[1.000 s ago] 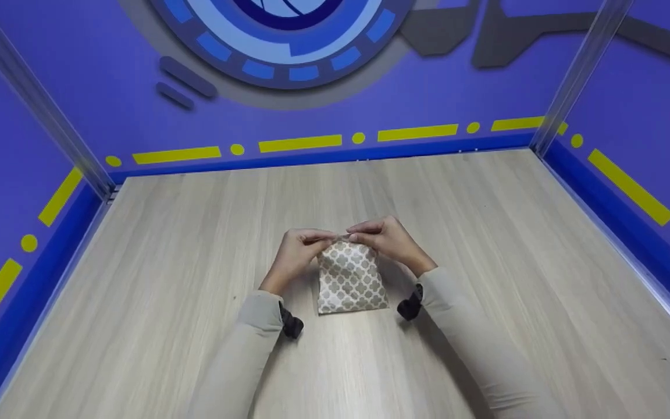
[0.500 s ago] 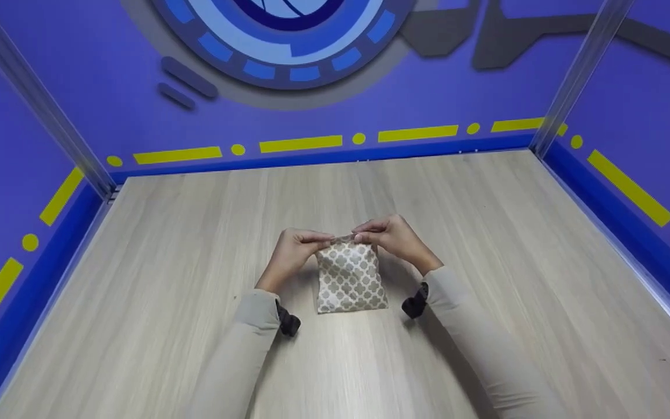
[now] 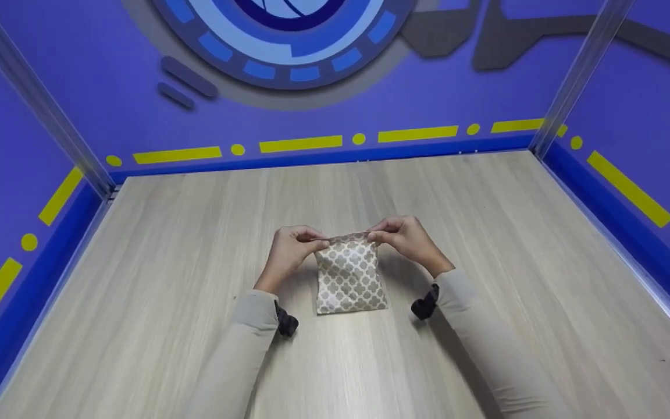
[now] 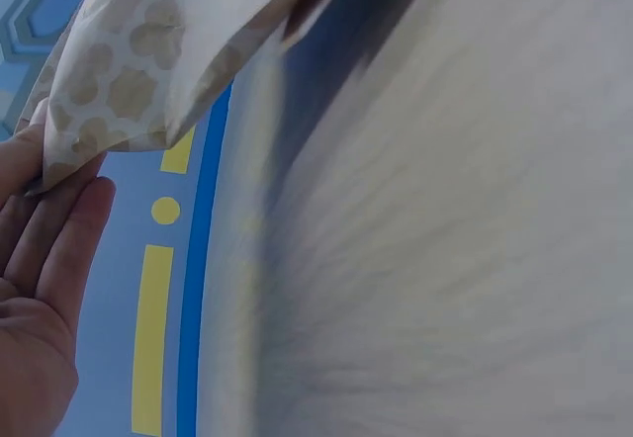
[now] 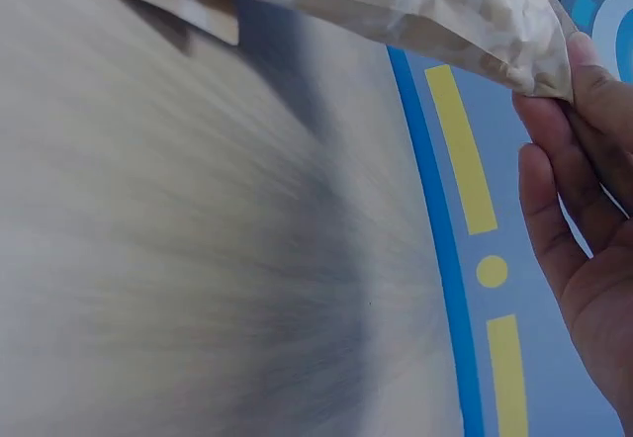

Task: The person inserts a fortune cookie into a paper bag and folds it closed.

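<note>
A paper bag (image 3: 351,279) with a tan and white quatrefoil pattern is on the table, its near edge toward the person. My left hand (image 3: 289,253) pinches the far left corner of its top edge between thumb and fingers. At the far right corner, my right hand (image 3: 409,241) pinches the same edge. In the left wrist view the bag (image 4: 129,71) slants up from the fingers, its corner held by the thumb. The right wrist view has the bag's corner (image 5: 524,51) between thumb and forefinger, raised off the table. What the bag contains is hidden.
The pale wood-grain table (image 3: 195,233) is enclosed by a purple back wall (image 3: 91,105) and side walls with yellow markings. Metal posts (image 3: 579,75) stand at the two far corners. A black wrist camera (image 3: 425,302) sits on each sleeve.
Both hands have slid apart along the bag's far edge, the right one moving farther right, the left one slightly left. More of the top edge now shows between them. The bag's near edge stayed put.
</note>
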Available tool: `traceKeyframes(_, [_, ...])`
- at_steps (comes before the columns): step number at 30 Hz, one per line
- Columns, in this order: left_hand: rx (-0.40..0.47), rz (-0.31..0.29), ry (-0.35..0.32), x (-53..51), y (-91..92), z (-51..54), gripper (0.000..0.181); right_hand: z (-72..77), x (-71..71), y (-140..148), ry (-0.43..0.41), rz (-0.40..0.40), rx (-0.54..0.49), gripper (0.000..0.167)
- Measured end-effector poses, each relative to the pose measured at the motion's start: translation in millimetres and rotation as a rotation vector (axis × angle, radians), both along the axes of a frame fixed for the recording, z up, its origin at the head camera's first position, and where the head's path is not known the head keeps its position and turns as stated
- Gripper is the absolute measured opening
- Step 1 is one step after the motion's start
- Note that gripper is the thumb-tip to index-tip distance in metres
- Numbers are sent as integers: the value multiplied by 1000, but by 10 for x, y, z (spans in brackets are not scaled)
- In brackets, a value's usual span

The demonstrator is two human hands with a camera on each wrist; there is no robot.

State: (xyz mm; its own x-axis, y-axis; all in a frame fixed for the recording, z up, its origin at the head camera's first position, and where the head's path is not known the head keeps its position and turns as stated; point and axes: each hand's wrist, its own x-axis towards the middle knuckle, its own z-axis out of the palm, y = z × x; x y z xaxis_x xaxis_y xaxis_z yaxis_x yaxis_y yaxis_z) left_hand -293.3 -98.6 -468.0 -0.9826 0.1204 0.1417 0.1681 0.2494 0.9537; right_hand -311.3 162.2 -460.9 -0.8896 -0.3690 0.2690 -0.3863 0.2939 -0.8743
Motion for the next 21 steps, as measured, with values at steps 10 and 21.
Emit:
traceKeyframes(10, [-46,-37,-41,-12,-30,12,14,-30,-29,15,5,-24,48,18])
traceKeyframes(21, [-209,49,167,-28,-32,-4,10,-39,-43,24,2,-61,39,18])
